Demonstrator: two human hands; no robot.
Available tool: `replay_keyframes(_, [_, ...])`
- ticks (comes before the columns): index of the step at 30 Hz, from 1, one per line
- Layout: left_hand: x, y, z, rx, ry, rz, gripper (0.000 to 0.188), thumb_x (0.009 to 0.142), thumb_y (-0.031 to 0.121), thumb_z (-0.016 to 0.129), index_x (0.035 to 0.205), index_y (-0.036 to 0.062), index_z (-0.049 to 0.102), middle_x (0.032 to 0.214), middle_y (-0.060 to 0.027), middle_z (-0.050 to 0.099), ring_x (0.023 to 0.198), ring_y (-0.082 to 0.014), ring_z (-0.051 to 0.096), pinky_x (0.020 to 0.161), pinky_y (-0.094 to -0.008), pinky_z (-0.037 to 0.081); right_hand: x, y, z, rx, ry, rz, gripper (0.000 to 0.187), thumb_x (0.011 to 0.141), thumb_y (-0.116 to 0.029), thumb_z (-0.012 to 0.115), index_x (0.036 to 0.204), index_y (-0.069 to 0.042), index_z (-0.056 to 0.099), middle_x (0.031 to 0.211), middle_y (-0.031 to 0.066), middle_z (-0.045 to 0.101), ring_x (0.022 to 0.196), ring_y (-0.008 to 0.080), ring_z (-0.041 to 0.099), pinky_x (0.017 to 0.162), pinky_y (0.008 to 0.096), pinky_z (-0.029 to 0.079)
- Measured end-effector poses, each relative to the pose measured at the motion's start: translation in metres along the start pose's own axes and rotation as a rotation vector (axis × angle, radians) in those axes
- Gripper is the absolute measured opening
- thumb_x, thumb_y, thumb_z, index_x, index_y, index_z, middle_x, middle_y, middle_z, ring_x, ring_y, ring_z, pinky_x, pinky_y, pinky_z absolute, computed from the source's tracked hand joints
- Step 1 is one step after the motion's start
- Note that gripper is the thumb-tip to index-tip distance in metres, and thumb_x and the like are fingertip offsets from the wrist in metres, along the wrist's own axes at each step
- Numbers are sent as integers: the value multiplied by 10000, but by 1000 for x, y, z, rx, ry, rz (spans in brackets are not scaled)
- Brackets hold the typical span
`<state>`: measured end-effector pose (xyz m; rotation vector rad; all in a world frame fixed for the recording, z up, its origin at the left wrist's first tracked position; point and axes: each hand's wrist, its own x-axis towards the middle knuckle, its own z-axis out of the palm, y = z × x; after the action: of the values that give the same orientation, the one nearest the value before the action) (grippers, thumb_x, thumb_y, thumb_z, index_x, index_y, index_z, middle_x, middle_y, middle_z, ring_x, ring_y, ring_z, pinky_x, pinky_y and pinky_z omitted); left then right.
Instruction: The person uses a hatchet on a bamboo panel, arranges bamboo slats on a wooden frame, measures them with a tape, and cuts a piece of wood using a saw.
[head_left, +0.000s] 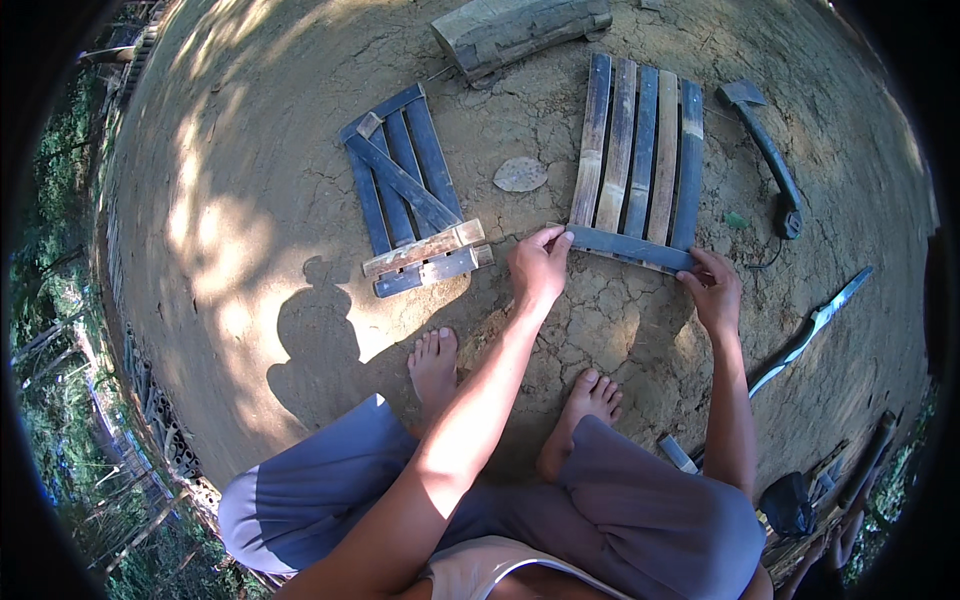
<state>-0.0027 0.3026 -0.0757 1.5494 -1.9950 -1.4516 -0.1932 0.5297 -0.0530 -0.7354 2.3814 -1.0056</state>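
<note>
My left hand (538, 268) pinches the left end of a dark bamboo crosspiece (628, 246) between thumb and fingers. At its other end, my right hand (714, 288) grips the same strip, fingers closed. The crosspiece lies across the near ends of several upright bamboo slats (640, 150), set side by side with narrow gaps on the ground. To the left rests a smaller slatted bamboo frame (405, 180) with a diagonal strip. Two short lighter pieces (425, 248) lie across its near end.
A split log (520, 38) lies at the far side, and a dry leaf (521, 174) sits between the frames. On the right are a hatchet (768, 150) with a dark handle and a long, slender bladed tool (815, 325). My bare feet (590, 405) are close in front.
</note>
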Motion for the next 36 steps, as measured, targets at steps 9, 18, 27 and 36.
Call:
replay_keyframes(9, [-5,10,-7,35,-59,-26,275,923,253,763,1074,25,791,800,-118,766,705,-144,697,686,-323,530,-12,11,9,27,108,54,522,793,36,826,1295,-33,703,1154,114,711,946,167,715,862,285,616])
replay_keyframes(18, [5,-16,-8,1,-111,-35,307,940,319,745,1081,52,794,710,-88,730,654,-168,685,643,-347,515,-9,6,12,148,95,37,475,770,54,835,1230,-5,733,1141,100,725,923,159,714,854,282,606])
replay_keyframes(27, [6,-18,-6,24,-75,-14,298,913,293,767,1077,45,793,815,-123,775,712,-175,722,679,-339,537,-11,11,9,145,69,17,484,760,54,842,1229,-8,737,1157,95,720,930,151,703,861,273,607])
replay_keyframes(36, [11,-24,-1,33,-124,-42,305,934,285,756,1086,23,789,809,-97,771,712,-155,702,676,-326,530,-10,9,3,123,62,40,462,755,37,852,1203,-1,742,1157,106,715,915,152,706,843,274,613])
